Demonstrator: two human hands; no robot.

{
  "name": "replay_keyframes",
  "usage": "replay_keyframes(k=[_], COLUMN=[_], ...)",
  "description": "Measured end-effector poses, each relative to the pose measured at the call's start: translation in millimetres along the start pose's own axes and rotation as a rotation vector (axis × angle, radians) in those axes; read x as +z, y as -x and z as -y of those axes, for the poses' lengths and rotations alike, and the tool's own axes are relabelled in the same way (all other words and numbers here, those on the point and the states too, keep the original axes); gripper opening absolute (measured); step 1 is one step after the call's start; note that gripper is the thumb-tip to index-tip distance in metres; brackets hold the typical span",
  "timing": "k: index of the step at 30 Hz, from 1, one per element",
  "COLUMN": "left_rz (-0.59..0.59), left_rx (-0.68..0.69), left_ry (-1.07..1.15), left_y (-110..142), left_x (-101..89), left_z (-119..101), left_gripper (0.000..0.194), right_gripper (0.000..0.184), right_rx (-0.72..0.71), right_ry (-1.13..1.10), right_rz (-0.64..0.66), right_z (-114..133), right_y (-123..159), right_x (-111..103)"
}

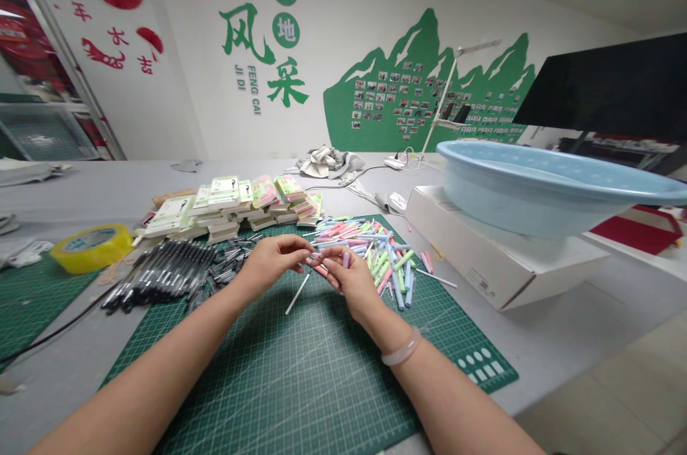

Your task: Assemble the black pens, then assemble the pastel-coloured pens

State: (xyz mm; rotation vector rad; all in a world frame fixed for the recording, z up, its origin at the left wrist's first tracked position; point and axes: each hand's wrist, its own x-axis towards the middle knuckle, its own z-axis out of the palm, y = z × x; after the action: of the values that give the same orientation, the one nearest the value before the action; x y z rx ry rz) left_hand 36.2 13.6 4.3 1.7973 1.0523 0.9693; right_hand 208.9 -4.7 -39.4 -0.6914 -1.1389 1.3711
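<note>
My left hand point(276, 256) and my right hand point(351, 282) meet over the green cutting mat point(279, 376). In my right hand are a pink pen barrel point(320, 271) and a short purple pen part point(346, 260). The fingertips of my left hand are pinched at the far end of the pink barrel; the small piece between them is too fine to make out. A thin white pen refill point(297, 295) lies on the mat just below my hands. Behind and right of them spreads a pile of pastel pen parts point(397, 269).
Black pens point(166, 272) lie in rows at left, beside yellow tape point(92, 247). Stacked small boxes point(222, 190) stand behind them. A blue basin point(515, 190) rests on a white box point(483, 255) at right. Cloth point(325, 162) and a cable are at the back.
</note>
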Motion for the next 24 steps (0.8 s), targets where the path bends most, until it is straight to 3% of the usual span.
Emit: replay_keyframes(k=[13,24], left_rz=[-0.024,0.058], left_rx=[0.145,0.045], left_ry=[-0.361,0.151], left_y=[2,2], left_x=[-7.2,1.8], left_z=[-11,-12], left_gripper=[0.018,0.023], right_gripper=[0.021,0.023], right_rx=[-0.001,-0.003], right_ry=[0.108,0.022], right_rz=[-0.025,0.021], right_z=[-5,5], right_y=[-1,4], right_x=[-3,6])
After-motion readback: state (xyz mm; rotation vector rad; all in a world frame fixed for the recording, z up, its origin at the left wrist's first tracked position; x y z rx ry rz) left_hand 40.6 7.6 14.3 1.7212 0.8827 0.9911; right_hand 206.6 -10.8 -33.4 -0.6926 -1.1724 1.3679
